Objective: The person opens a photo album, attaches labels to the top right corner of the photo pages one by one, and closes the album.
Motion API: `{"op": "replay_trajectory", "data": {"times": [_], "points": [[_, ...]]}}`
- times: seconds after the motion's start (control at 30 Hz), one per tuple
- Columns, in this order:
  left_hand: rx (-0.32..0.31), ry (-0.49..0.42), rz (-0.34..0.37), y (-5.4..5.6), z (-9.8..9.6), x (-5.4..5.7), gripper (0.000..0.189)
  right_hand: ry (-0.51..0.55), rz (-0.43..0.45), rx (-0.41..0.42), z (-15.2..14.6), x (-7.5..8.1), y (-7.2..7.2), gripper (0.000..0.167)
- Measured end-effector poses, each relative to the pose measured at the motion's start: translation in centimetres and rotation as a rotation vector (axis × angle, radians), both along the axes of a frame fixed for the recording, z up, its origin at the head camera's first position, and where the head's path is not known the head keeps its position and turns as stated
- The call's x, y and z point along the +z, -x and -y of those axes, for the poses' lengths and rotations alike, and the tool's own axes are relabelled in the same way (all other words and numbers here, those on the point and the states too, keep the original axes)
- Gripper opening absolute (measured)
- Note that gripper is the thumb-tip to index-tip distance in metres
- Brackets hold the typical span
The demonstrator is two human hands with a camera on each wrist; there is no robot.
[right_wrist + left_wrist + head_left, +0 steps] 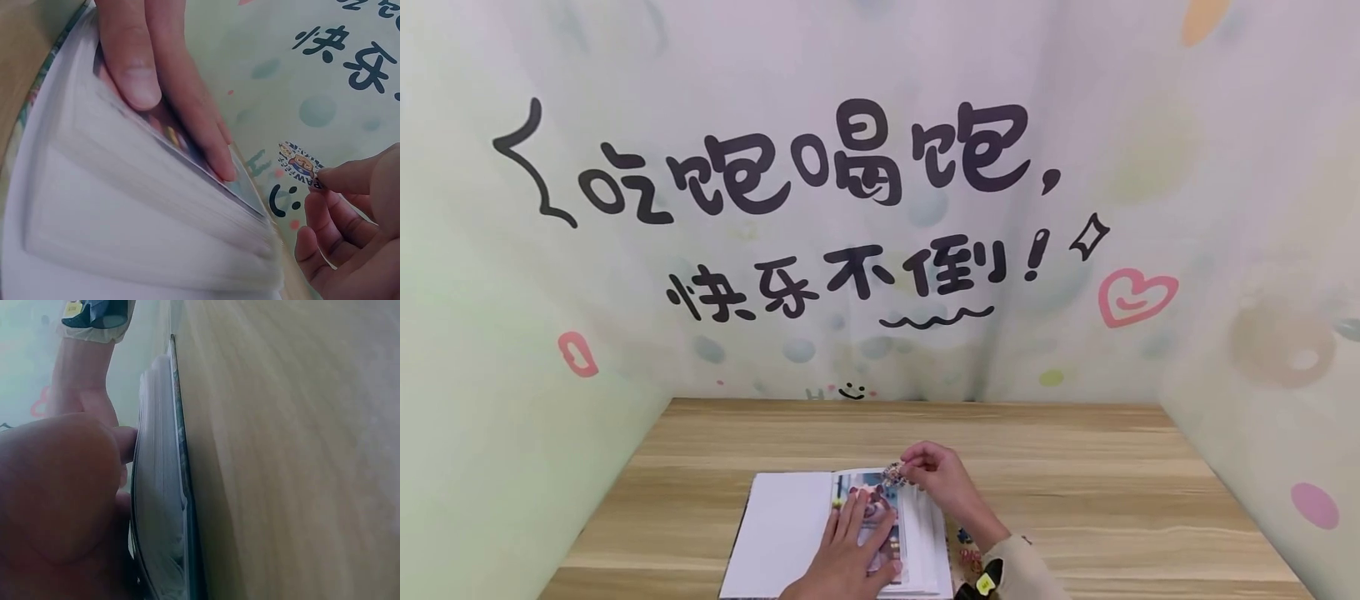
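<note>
We see the left hand (848, 554) spread on a photo (883, 502) in the open album (781, 529); the right hand (946, 483) pinches a small printed cutout (298, 164) by its edge.

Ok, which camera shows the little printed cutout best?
The right wrist view: the cutout, pinched by the right hand, appears largest, its cartoon figure and lettering visible. The head view shows it small and unreadable; the left wrist view doesn't show it.

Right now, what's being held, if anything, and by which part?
The right hand pinches a cartoon sticker by one edge, beside the letters PAW; the left hand rests on an open photo album.
</note>
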State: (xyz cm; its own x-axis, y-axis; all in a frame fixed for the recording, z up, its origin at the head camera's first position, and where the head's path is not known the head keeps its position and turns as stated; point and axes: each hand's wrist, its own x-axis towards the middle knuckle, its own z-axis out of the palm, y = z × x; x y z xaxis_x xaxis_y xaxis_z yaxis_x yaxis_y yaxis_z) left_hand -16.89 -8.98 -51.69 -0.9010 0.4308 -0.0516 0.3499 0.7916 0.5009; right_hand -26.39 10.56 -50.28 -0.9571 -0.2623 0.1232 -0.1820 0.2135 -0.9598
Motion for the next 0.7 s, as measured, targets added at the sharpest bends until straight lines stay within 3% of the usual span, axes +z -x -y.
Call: {"op": "replay_trajectory", "data": {"times": [0.2,0.33,0.43,0.7], "points": [[-0.022,-0.024,-0.015,0.1,0.2,-0.6,0.067,-0.042,-0.017,-0.005,0.9,-0.6,0.4,0.008],[-0.043,-0.081,-0.065,0.0,0.3,-1.4,0.065,-0.071,-0.009,-0.013,1.3,-1.0,0.5,0.007],[-0.041,-0.068,-0.097,-0.1,0.2,-1.6,0.064,-0.097,-0.008,-0.019,1.4,-1.3,0.5,0.007],[-0.012,-0.016,-0.055,0.3,0.2,-1.6,0.065,-0.113,-0.033,-0.007,1.8,-1.4,0.6,0.007]]}}
